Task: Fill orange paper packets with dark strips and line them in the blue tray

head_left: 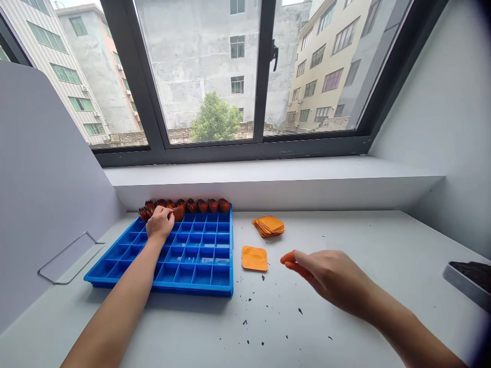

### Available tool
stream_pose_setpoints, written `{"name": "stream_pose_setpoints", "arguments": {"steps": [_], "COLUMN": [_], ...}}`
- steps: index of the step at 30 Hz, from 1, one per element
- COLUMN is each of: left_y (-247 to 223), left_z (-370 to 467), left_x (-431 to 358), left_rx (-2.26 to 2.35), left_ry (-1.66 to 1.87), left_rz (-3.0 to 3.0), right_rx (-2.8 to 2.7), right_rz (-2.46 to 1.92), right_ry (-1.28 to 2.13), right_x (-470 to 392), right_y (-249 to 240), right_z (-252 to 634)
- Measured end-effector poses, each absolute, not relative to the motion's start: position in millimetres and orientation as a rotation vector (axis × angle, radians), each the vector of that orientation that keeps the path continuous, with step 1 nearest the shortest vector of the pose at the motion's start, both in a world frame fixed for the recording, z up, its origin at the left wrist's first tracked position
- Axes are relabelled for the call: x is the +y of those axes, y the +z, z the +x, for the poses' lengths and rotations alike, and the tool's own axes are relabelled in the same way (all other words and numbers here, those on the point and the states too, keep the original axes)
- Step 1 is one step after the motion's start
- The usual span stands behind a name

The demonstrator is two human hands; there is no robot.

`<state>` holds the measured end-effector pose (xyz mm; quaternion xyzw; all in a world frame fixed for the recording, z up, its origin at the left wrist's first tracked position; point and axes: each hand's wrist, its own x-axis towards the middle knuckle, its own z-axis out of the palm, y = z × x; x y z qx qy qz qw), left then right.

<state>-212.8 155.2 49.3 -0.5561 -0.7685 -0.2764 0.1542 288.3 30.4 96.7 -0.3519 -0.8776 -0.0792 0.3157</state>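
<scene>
At the left edge of the frame a wire frame [71, 258] lies on the white table [345, 306]. Right of it sits the blue grid tray [192, 260], its far row filled with upright orange pouches [192, 205]. The left hand [160, 223] rests on that row, fingers pinching one filled pouch [178, 212] over its cell. At centre a single flat orange pouch [254, 258] lies just beside the tray, with a stack of flat pouches [269, 225] behind it. The right hand [326, 278], an orange cot on its fingertip, hovers released, holding nothing, near the single pouch. Dark crumbs dot the table; a tilted pouch could likely spill more, or knock its neighbours over. A dark tray [470, 283] sits at the right edge.
</scene>
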Motion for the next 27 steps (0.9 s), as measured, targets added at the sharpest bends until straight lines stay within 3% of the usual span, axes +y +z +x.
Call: {"name": "stream_pose_setpoints", "arguments": {"steps": [5, 10, 15, 20, 27], "left_y": [54.2, 90.0, 114.7, 104.4, 68.4], "left_z": [-207.9, -188.3, -109.4, -25.2, 15.2], "left_x": [149.4, 127.9, 68.9, 38.7, 77.2], "left_rx": [-2.181, -2.004, -1.384, -1.018, -1.195], "left_ry": [-0.927, -1.110, -1.418, -0.625, -0.042], "left_rz": [-1.533, -1.479, -1.748, -2.698, -2.866], "right_rx": [-2.328, -2.247, -2.183, -2.146, -2.135], "right_rz": [-0.856, -0.764, -0.774, -0.806, -0.835], "right_ry": [-0.241, -0.024, 0.126, 0.175, 0.209], "right_x": [30.0, 33.2, 32.1, 31.5, 28.4], "right_y": [53.6, 27.0, 13.7, 11.5, 17.0], "right_z": [283.7, 275.1, 273.5, 279.3, 283.2]}}
